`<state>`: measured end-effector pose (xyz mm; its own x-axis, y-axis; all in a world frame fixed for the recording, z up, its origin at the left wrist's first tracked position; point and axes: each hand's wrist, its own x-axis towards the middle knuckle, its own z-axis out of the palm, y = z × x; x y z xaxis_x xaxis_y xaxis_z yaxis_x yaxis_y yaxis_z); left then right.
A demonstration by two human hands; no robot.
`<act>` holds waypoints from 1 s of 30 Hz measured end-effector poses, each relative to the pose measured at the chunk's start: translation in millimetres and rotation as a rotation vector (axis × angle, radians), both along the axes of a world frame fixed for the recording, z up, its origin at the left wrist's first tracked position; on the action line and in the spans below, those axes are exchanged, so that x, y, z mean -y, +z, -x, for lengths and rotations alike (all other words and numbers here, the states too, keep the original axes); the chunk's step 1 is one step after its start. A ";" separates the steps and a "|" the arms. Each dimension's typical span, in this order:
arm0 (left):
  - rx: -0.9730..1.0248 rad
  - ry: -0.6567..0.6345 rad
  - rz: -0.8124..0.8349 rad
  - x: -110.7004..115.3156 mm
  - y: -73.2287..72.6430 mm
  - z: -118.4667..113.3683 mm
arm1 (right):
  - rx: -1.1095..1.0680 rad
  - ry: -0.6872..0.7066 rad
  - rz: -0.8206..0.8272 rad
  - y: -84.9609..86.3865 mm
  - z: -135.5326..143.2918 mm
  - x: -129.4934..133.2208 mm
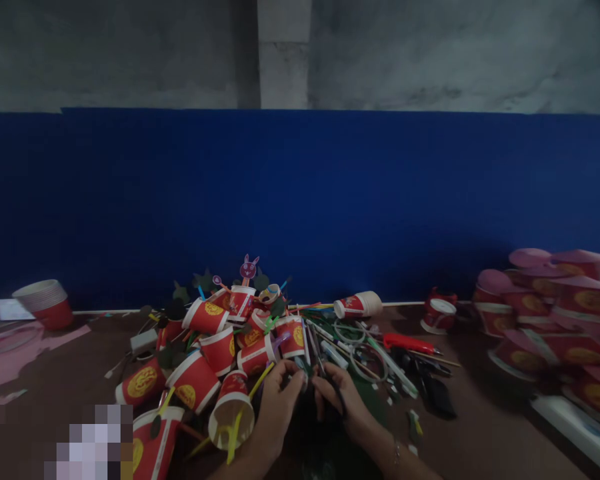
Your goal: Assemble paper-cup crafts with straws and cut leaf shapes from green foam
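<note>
My left hand (280, 397) is closed in a pinch around a small pale piece (305, 380), too dim to name. Beside it, my right hand (345, 400) is closed on a pair of scissors (321, 353); the blades point away from me, near the left fingertips. Just left of my hands lies a heap of red paper cups (193, 380), some with yellow straws (237, 427) in them. A paper rabbit figure (248, 269) sticks up from a cup at the top of the heap.
A red utility knife (410, 343), clear tape rolls (369, 362) and a black object (437, 393) lie right of my hands. Pink-topped cups (580, 300) are piled at far right. Stacked cups (45, 303) stand at far left near pink paper (10, 357). A blue panel (300, 200) rises behind.
</note>
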<state>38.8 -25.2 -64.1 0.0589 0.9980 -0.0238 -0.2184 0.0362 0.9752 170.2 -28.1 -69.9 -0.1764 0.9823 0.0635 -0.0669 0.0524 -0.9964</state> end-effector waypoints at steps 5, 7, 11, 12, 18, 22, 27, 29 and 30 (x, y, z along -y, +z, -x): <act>0.063 0.050 0.021 1.2 6.2 1.4 | 0.047 0.227 -0.009 5.6 3.8 6.2; 0.084 0.057 0.027 1.5 7.9 1.6 | 0.067 0.248 -0.016 7.8 5.2 8.1; 0.128 0.066 0.046 0.5 7.5 1.3 | 0.102 0.268 -0.028 8.3 5.8 9.7; 0.139 0.064 0.051 0.2 6.7 1.2 | 0.105 0.278 -0.033 8.0 5.8 9.8; 0.201 0.041 0.072 0.4 -0.2 0.5 | 0.091 0.267 -0.047 6.1 8.3 10.2; 0.227 0.041 0.080 1.1 -0.6 -0.6 | 0.040 0.269 -0.057 3.1 9.9 9.2; 0.230 0.046 0.093 2.6 5.7 -1.8 | 0.052 0.240 -0.057 0.4 10.0 8.3; 0.235 0.054 0.095 3.7 7.9 -2.1 | 0.050 0.222 -0.058 -0.4 9.8 8.0; 0.237 0.056 0.097 4.3 8.6 -2.0 | 0.047 0.218 -0.062 -0.9 9.6 7.9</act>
<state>40.9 -29.5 -55.5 0.0187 0.9935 -0.1121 -0.4446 0.1087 0.8891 160.6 -36.0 -70.8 -0.3886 0.9150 0.1089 -0.0368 0.1027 -0.9940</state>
